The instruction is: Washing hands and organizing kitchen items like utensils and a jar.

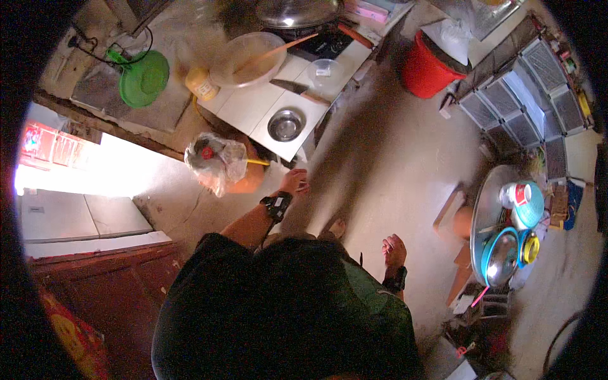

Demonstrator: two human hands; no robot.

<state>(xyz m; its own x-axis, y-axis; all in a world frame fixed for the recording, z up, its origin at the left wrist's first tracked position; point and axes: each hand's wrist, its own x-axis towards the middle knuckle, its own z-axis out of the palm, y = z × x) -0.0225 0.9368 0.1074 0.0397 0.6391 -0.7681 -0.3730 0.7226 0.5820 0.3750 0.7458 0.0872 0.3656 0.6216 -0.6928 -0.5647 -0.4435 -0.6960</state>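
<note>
My left hand [295, 180], with a black device strapped to the wrist, hangs over the floor just below the corner of a white tiled counter [237, 110]. Its fingers are bent, and whether they hold something small is unclear. My right hand [394, 251] hangs at my right side, fingers curled and blurred, with a similar dark band at the wrist. Nearest my left hand stands an orange container [254, 178], partly covered by a clear plastic bag [223, 166]. On the counter's near end rests a steel bowl [286, 125]; a knife [289, 86] lies beyond it.
A large basin [225, 61] with a wooden stick, a yellow jar [202, 84] and a clear plastic container [324, 73] are on or beside the counter. Green plastic basins [145, 78] lie left. Right are a red bucket [422, 66] and a round metal table [480, 209] bearing basins.
</note>
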